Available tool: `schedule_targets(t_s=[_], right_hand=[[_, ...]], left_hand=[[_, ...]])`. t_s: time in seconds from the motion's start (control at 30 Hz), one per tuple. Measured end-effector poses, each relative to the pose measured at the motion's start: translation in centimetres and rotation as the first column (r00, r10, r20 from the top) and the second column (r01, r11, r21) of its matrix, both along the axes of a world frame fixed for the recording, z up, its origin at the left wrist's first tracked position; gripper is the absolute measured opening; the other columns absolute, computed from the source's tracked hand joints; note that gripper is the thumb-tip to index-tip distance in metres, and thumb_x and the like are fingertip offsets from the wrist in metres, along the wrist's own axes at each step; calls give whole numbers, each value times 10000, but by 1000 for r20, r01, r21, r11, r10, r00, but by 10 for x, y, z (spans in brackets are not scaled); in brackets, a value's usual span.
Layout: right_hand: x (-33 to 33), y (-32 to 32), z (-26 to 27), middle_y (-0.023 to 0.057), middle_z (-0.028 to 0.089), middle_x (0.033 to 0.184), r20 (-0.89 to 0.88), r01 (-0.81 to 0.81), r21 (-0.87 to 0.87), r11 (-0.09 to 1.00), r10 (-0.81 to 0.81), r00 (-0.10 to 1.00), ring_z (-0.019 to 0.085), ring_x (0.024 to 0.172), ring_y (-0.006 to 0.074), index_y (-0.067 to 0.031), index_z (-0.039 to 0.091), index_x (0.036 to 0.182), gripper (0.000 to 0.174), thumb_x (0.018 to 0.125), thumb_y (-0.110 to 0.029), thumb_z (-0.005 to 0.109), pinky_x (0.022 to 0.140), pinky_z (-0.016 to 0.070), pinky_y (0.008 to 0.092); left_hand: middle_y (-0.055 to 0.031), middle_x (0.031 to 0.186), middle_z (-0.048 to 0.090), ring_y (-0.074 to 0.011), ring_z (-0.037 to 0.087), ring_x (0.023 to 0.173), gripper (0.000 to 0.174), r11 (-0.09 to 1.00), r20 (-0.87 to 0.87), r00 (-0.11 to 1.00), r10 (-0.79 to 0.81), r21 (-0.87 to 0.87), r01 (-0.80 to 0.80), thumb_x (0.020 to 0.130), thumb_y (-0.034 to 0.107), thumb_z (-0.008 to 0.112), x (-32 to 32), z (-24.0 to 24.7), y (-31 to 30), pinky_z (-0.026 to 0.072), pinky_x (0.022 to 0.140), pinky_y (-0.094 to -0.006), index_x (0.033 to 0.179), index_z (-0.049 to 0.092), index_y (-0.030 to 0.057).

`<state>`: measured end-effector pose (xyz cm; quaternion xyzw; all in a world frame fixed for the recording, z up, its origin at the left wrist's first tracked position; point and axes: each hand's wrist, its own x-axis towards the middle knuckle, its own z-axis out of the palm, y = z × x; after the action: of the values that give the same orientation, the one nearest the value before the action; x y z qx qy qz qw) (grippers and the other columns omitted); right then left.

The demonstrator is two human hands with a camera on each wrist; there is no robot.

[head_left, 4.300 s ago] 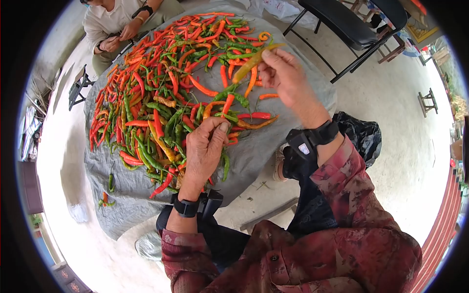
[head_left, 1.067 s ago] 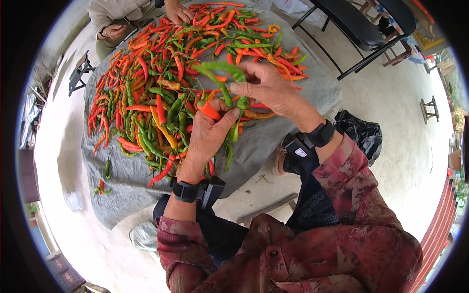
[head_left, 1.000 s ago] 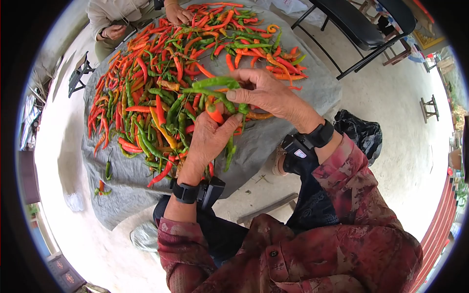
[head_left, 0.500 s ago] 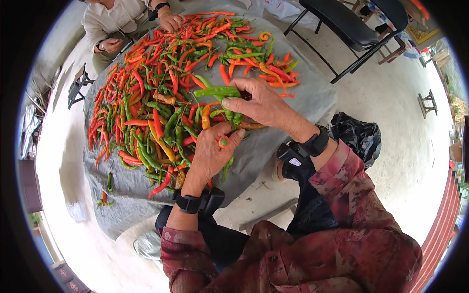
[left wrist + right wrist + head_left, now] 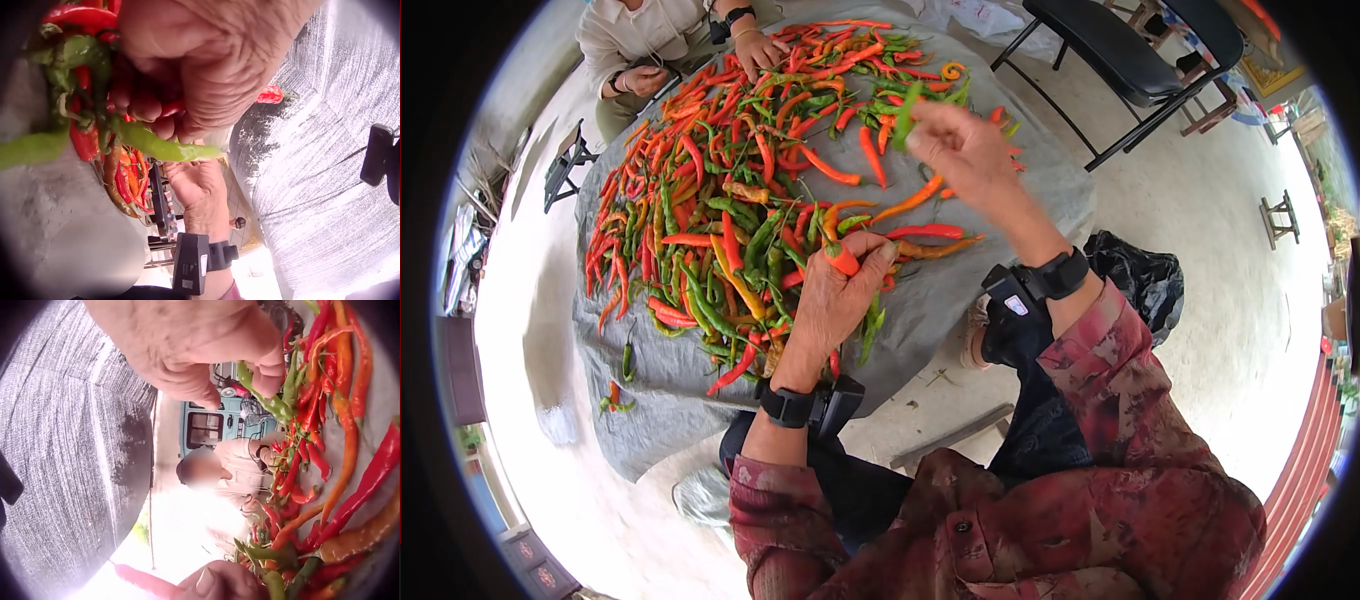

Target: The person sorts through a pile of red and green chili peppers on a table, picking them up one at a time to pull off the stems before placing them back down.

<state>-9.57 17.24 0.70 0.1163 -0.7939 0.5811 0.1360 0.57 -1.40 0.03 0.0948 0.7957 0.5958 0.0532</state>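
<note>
My left hand (image 5: 840, 285) grips a red chili pepper (image 5: 841, 258) over the near side of the heap, its stem end sticking up from the fist. In the left wrist view the red end of that chili pepper (image 5: 270, 94) shows beyond the hand. A pale green chili pepper (image 5: 169, 147) crosses just below those fingers. Further out, my right hand (image 5: 975, 160) is raised over the right side of the heap. A blurred green chili pepper (image 5: 907, 118) is at its fingertips. In the right wrist view, the thumb stands apart from the fingers, and the green chili pepper (image 5: 262, 400) overlaps the fingertips.
Red, orange and green chili peppers (image 5: 730, 215) cover much of a grey cloth (image 5: 960, 280) on the table. Another person (image 5: 645, 40) sits across at the far left, one hand at the heap. A black chair (image 5: 1110, 60) stands at the far right, a black plastic bag (image 5: 1135, 285) nearer.
My right hand has moved up and away from my left hand with the green pepper, its fingers parting. The left hand keeps its red pepper, having turned slightly.
</note>
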Motion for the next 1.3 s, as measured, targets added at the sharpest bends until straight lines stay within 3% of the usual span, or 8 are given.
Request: schedule_targets(t_s=[0.17,0.3,0.4,0.5,0.6,0.7,1.03,1.3], right_hand=[[43,-27,32,23,600,936,132,-723,205,660,713,688,561,749,90,-6,619,1002,273,830,-215,656,646,468,231],[39,-35,25,17,589,923,72,-673,275,687,683,727,562,745,90,-11,583,999,271,852,-235,624,635,485,229],[28,-24,32,33,580,841,223,-426,-374,824,525,821,542,666,84,-22,524,1037,306,902,-296,516,533,479,230],[13,5,27,19,571,758,347,-346,-430,834,507,789,517,608,61,-35,539,993,286,894,-303,525,481,436,206],[10,23,18,17,552,644,304,-439,-244,865,498,812,486,527,67,-39,590,869,262,856,-299,557,443,390,211],[20,34,17,21,554,595,276,-529,-76,845,528,803,495,505,83,-29,641,777,268,811,-291,596,457,388,233],[29,58,10,3,547,634,310,-787,97,609,733,605,485,553,95,-14,620,839,269,819,-281,604,523,398,268],[12,53,-3,88,634,719,-80,-279,-5,960,278,957,606,676,243,-39,619,770,174,749,-209,649,640,471,343]], left_hand=[[31,705,510,-57,454,653,194,1000,-64,998,-8,-13,7,900,192,556,-2,-11,-2,415,591,-224,933,582,2],[-10,790,556,-81,507,710,220,1000,-32,999,6,-5,-6,864,168,601,-3,-3,-7,441,632,-249,995,551,-1],[-38,819,582,-108,547,753,230,995,50,995,82,56,-85,839,129,625,5,12,-4,457,680,-265,1012,547,-1],[-49,832,584,-122,558,780,190,952,-28,975,222,225,-210,858,99,594,18,24,-5,466,698,-274,1013,566,-8],[-77,889,623,-153,589,827,239,835,-515,833,202,-354,-421,875,134,561,29,32,-11,468,756,-289,1071,575,-1],[-100,917,637,-171,598,830,250,778,-542,820,183,-430,-458,866,135,569,44,36,7,467,761,-307,1078,575,1],[-15,770,594,-76,550,717,218,953,-152,946,285,-61,-297,913,138,525,43,28,36,454,665,-224,1073,567,-3],[-2,719,592,-68,524,636,207,910,-152,954,260,-292,-294,876,111,534,13,96,-25,435,588,-219,1019,603,-22]])
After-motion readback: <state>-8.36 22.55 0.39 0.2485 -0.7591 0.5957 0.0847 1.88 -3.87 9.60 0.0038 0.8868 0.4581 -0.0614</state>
